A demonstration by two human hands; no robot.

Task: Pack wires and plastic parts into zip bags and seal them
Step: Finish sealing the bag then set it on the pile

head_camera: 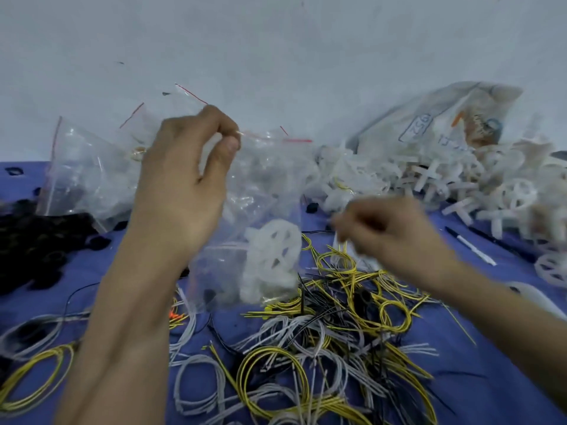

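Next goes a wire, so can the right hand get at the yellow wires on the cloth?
Probably yes: the right hand hovers just above the yellow wires with nothing between, though blur hides what it holds.

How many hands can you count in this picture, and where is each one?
2. The left hand pinches the top of a clear zip bag, centre-left. The right hand, blurred, is lower right above the wire pile. No others show.

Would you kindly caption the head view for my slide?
Left hand pinches a zip bag of white plastic parts; the blurred right hand hovers over wires.
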